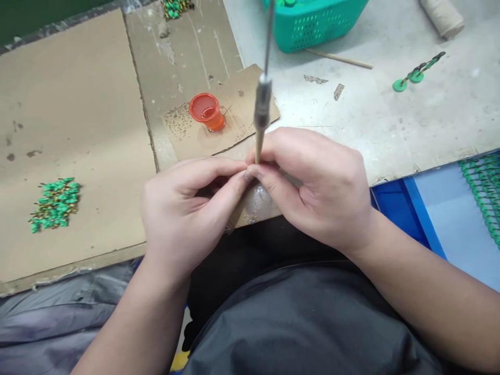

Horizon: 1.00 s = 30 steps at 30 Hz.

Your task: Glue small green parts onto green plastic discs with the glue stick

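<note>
My left hand (pixel 183 208) and my right hand (pixel 316 182) meet at the middle, above the table's front edge, with thumbs and forefingers pinched together. Whatever lies between the fingertips is too small or hidden to make out. Directly behind the fingertips stands a thin rod with a metal collar (pixel 263 101) and a pale tapered lower end, which reaches down to my right fingertips. Whether the fingers grip this rod or only touch it does not show. A red cup (pixel 207 110) with liquid in it sits on a cardboard piece (pixel 246 99) beyond my hands.
Small green and yellow pieces (pixel 57 204) lie heaped on the cardboard (pixel 78 130) at left. A green basket (pixel 318 26), a wooden stick (pixel 339 59) and a cardboard roll (pixel 442 18) are at the back. Green discs with dark stems (pixel 417 76) lie at right.
</note>
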Available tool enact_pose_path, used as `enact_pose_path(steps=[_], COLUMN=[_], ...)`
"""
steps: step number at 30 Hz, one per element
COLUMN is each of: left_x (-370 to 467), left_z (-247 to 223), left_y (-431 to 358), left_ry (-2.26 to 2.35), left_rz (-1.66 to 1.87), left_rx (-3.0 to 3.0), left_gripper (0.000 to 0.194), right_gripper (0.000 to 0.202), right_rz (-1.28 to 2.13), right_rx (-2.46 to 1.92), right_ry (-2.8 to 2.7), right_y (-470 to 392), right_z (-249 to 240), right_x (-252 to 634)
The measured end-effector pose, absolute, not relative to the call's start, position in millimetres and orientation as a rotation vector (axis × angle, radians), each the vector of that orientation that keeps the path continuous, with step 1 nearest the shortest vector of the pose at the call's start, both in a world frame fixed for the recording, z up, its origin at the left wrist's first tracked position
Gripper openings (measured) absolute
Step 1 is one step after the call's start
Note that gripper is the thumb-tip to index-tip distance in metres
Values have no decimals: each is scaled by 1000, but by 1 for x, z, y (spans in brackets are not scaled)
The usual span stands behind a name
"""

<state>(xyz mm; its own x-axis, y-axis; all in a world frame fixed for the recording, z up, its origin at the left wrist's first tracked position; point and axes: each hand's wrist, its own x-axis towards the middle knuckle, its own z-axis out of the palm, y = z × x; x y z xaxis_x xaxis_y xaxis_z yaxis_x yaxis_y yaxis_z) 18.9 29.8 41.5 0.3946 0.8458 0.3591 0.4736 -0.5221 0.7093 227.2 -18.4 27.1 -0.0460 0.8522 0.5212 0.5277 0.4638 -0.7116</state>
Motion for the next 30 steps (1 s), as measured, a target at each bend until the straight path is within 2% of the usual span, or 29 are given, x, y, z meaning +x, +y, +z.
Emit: enact_pose_path(steps=[5,11,21,30], left_x=[18,18,18,17], left_z=[39,38,39,40], left_y=[32,28,31,30], left_ry=[1120,1251,1211,1198], left_rz=[995,954,979,989], left_rx=[2112,2088,2119,2134], left_gripper=[15,11,14,15], right_gripper=[18,15,19,14], right_rz=[380,342,356,378], right_rx=[-1108,-1211,-1125,-1021], right_ry=[-1657,-1447,-1619,-1681], right_y=[-13,-16,0,1], right_z=[23,24,29,24], right_x=[225,233,236,240])
